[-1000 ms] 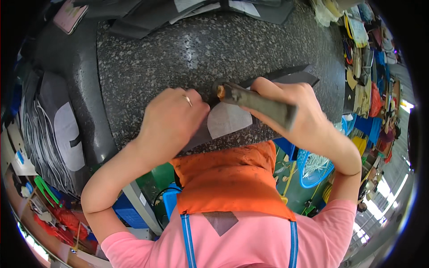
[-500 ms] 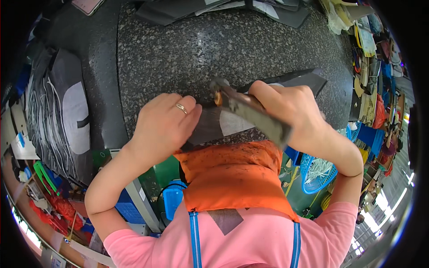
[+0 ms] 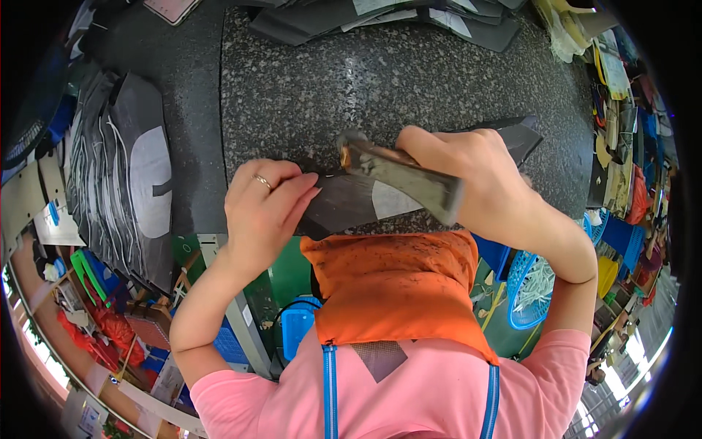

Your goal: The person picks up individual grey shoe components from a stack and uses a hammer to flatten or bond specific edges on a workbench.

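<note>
A dark, flat sheet piece [image 3: 336,207] with a pale grey patch lies along the near edge of the stone slab. The fingers of my left hand [image 3: 267,201] are pinched together on its left end, a ring on one finger. In my right hand [image 3: 479,175] is a worn metal hammer [image 3: 406,179], held just above the piece, its round end toward my left fingertips. The hammer's handle is hidden in my grip. The right end of the dark piece shows beyond my right hand.
The speckled stone slab [image 3: 307,88] carries more dark pieces [image 3: 314,25] at its far edge. A fanned stack of similar pieces [image 3: 121,175] lies at the left. Below right hangs a blue basket [image 3: 515,289] holding pale strips. My orange apron [image 3: 402,293] touches the near edge.
The whole view has shifted slightly to the right. The fingers of my left hand have drawn into a pinch at the piece's edge. The hammer has tipped a little flatter and stays in my right hand.
</note>
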`<state>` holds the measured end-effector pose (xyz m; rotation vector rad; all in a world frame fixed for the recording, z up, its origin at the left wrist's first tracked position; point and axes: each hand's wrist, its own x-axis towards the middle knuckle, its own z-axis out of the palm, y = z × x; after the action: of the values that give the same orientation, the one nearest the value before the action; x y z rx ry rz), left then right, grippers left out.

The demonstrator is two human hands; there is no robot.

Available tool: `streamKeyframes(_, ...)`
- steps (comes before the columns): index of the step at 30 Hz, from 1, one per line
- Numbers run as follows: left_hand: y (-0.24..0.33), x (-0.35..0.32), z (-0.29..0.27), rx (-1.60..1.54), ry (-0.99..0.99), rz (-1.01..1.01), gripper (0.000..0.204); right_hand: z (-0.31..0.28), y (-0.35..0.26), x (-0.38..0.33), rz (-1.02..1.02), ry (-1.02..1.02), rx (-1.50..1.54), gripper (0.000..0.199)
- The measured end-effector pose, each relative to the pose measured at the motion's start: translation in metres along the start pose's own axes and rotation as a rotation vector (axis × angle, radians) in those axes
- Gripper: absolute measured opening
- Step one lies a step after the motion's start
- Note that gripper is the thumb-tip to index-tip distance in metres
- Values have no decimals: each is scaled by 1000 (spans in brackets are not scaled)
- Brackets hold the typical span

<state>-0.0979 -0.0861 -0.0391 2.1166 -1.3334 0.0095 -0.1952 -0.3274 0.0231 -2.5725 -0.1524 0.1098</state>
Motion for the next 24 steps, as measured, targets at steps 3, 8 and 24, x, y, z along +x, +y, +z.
streamKeyframes(3, 3, -5, 2, 88, 40, 108, 21, 9, -1, -1, -54, -5, -15, 30)
streamKeyframes(8, 6, -2, 4, 249, -14, 248, 26, 13, 5, 8, -91, -10, 21, 32)
streamKeyframes(24, 71, 146, -24, 187, 526, 199, 66, -6, 87, -110, 293, 1372, 562, 11)
